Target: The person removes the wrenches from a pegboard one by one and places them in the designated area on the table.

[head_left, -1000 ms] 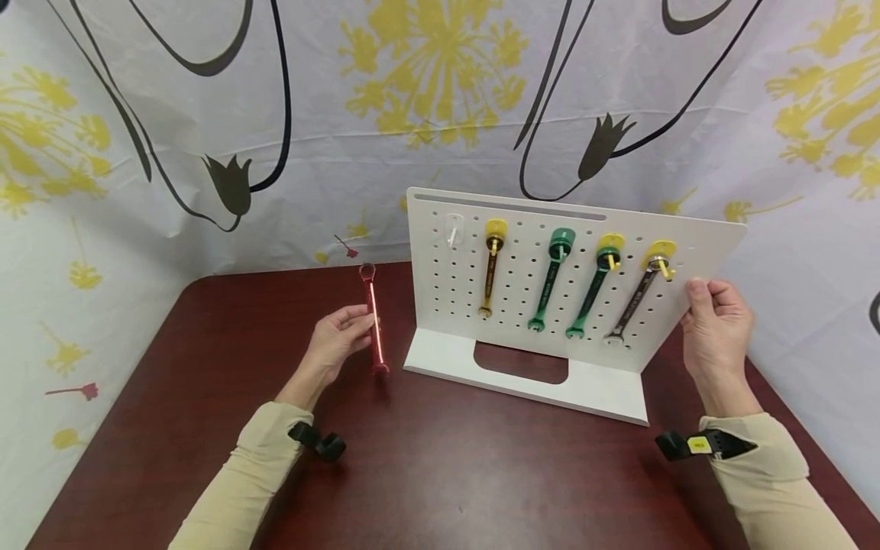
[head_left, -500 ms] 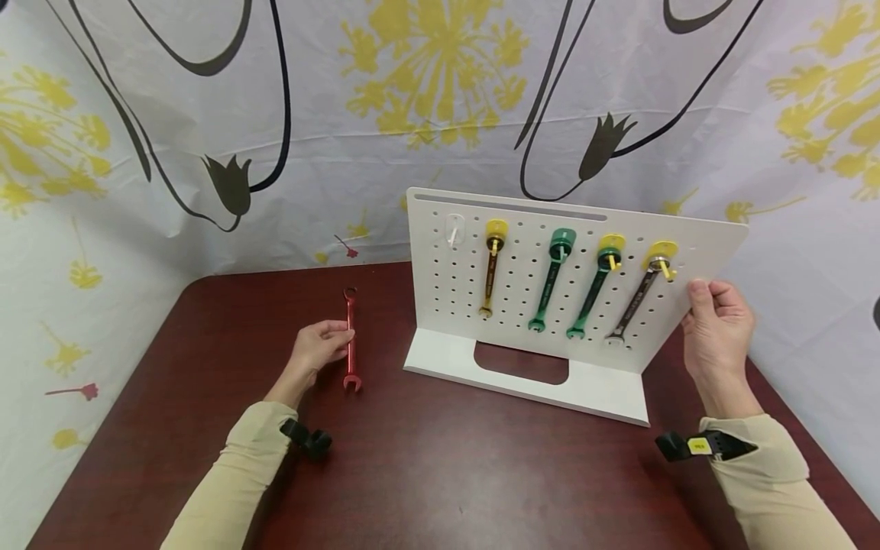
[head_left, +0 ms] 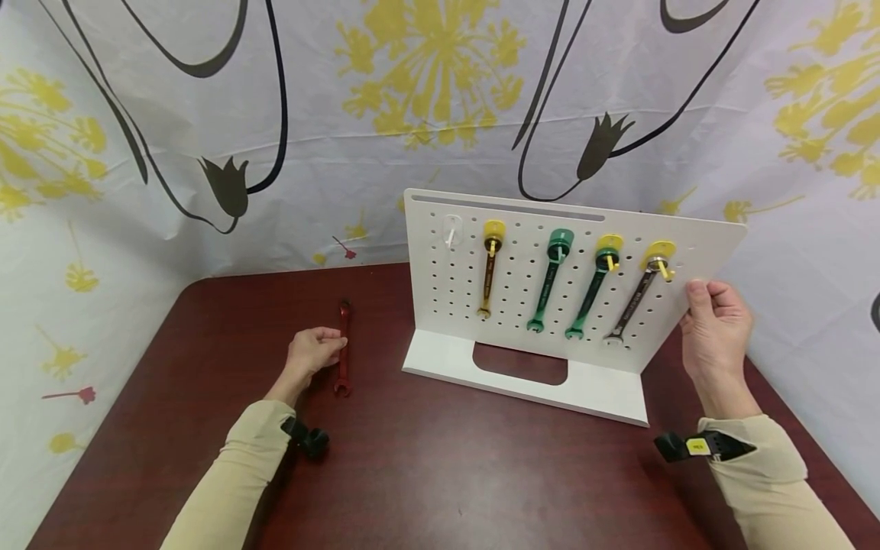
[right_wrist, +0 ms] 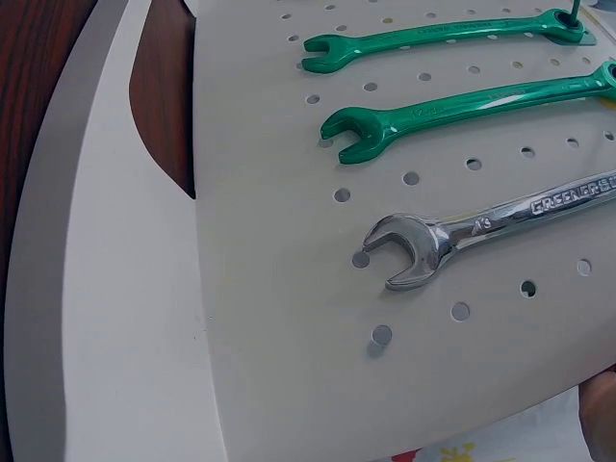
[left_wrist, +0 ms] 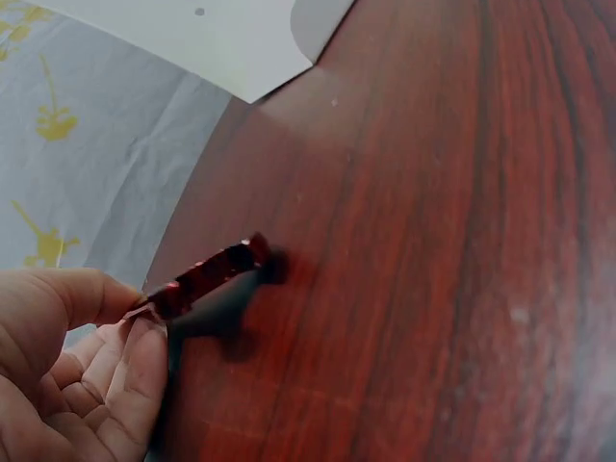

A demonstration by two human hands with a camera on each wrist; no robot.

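My left hand [head_left: 312, 353] pinches a red combination wrench [head_left: 344, 367] by the middle of its shank, left of the pegboard. In the left wrist view the wrench [left_wrist: 207, 274] is tilted low over the tabletop, with a dark shadow beside it. My right hand [head_left: 718, 328] grips the right edge of the white pegboard stand [head_left: 522, 336]. From the board's hooks hang a gold wrench [head_left: 489, 283], two green wrenches, the left one [head_left: 546, 290] and the right one [head_left: 591, 298], and a silver wrench [head_left: 632, 305]. The white hook [head_left: 451, 231] at upper left bears nothing.
The dark red wooden table [head_left: 440, 473] runs in front of the board and to its left. A patterned curtain [head_left: 309, 191] closes off the back and both sides. In the board's base is a wide cutout [head_left: 520, 363].
My left hand has moved left and toward me with the red wrench, lowering it close to the tabletop. The right hand and pegboard have stayed put.
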